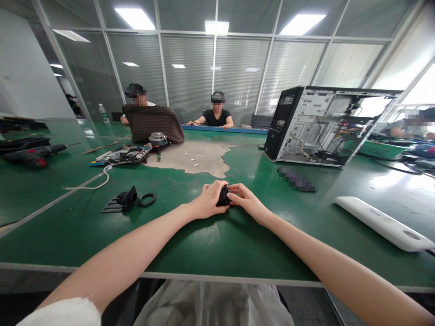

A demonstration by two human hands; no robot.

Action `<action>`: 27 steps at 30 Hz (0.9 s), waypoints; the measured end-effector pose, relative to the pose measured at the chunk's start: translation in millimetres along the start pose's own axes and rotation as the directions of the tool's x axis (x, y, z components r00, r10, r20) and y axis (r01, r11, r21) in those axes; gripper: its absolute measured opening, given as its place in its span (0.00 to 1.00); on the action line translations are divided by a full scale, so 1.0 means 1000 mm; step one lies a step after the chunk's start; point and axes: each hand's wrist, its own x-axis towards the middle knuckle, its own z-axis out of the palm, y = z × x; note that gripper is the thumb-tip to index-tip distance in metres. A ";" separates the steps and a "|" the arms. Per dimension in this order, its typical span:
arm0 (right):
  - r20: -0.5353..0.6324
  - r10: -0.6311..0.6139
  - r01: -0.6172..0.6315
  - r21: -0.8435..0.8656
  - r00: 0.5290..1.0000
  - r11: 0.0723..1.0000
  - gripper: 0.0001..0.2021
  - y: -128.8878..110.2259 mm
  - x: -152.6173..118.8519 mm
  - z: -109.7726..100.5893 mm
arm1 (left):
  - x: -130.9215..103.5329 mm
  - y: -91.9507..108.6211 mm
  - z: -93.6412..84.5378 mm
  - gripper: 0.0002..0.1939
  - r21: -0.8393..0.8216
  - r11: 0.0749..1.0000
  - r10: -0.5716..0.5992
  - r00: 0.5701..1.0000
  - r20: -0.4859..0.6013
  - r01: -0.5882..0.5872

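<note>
Between my two hands, just above the green table (190,244), is a small black block-like part (222,197) whose exact kind I cannot make out. My left hand (208,199) wraps round its left side, thumb and fingers closed on it. From the right, the fingertips of my right hand (246,201) press on the same part, partly covering it. To the left lie a black bracket with a slotted flat base (122,201) and a black ring (147,199) beside it.
An opened computer case (319,127) stands at the back right. Nearer are a blurred dark object (296,179) and a long white device (382,222). Circuit boards (124,155), a brown-covered chair back (152,123) and a power drill (32,156) are leftward. Two people sit opposite, another at right.
</note>
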 end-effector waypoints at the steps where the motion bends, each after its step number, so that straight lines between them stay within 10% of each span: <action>1: 0.006 0.001 -0.001 -0.004 1.000 1.000 0.13 0.001 0.000 -0.001 | 0.000 0.000 0.000 0.31 -0.001 1.000 -0.001 1.000 0.000 0.001; 27: 0.076 -0.077 0.071 0.079 0.994 0.994 0.10 -0.007 -0.006 0.000 | 0.000 -0.002 0.001 0.31 -0.002 1.000 0.000 1.000 -0.013 0.000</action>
